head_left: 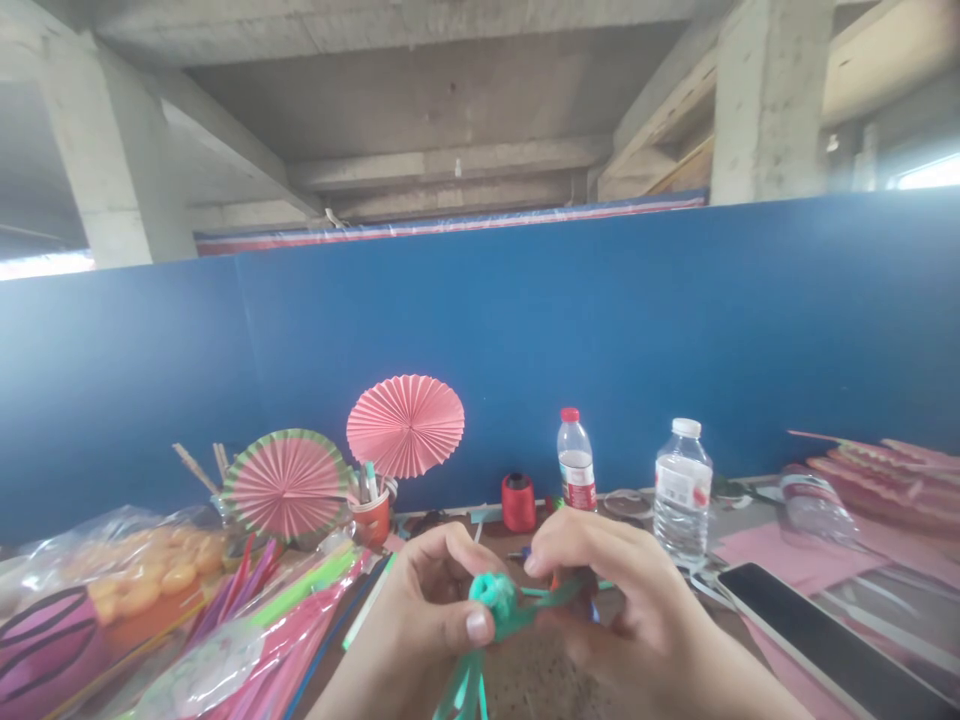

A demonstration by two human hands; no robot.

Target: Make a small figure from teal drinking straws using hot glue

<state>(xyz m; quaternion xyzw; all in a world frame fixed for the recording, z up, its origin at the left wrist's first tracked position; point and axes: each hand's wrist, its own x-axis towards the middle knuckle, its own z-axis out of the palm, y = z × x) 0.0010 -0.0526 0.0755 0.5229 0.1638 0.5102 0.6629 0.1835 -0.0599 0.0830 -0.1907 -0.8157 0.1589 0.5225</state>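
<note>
My left hand (439, 605) pinches a small rounded bundle of wound green ribbon (493, 592) between thumb and fingers. Loose ribbon ends dangle below it, near the bottom edge. From the bundle a green strip (551, 597) runs to the right, into the bent fingers of my right hand (626, 590). That hand is closed on the strip, just beside the left one. Small orange and blue patches show near its fingers, too blurred to name. The fingertips of my right hand are partly hidden.
Behind my hands stand a red thread spool (518, 503), a red-capped bottle (576, 462) and a white-capped water bottle (682, 490). A phone (825, 640) lies at right. Pleated paper fans (406, 425), a pen cup (371, 520) and plastic-wrapped supplies (247, 640) crowd the left. A blue partition (525, 320) rises behind.
</note>
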